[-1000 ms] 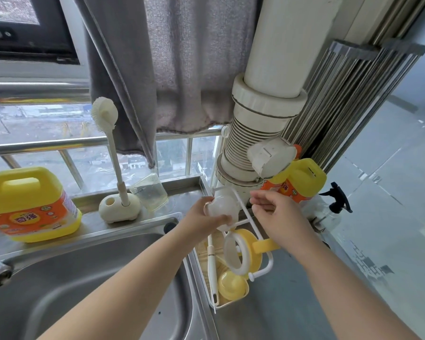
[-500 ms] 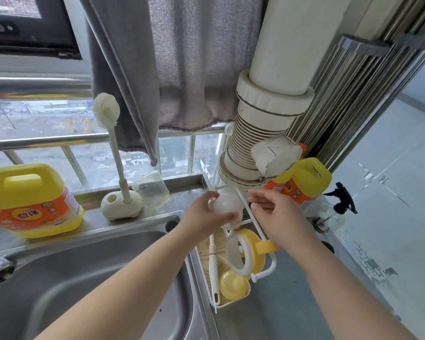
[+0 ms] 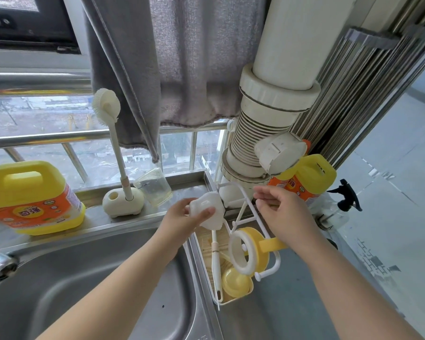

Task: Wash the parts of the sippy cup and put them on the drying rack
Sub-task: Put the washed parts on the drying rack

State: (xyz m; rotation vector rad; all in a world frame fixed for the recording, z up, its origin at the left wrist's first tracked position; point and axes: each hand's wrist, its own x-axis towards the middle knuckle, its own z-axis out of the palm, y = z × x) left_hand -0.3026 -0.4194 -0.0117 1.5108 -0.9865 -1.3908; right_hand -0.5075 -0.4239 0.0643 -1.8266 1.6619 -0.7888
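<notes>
Seating the white cup part (image 3: 207, 212), pinched by the left hand (image 3: 182, 220), is best done squarely onto a drying rack (image 3: 243, 217) prong, steadied by the right hand (image 3: 284, 212) with loosely curled, empty fingers (image 3: 261, 192).

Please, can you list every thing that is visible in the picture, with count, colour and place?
cup part: 1, white, held over the rack's back end
rack: 1, white, right of the sink
lid: 1, yellow with white ring, on rack
cap: 1, yellow, in rack
sink: 1, steel, lower left
jugs: 2, yellow, ledge left and right
brush: 1, cream, in stand
beaker: 1, clear, ledge
left hand: holds cup part
right hand: over rack, holds nothing
</notes>
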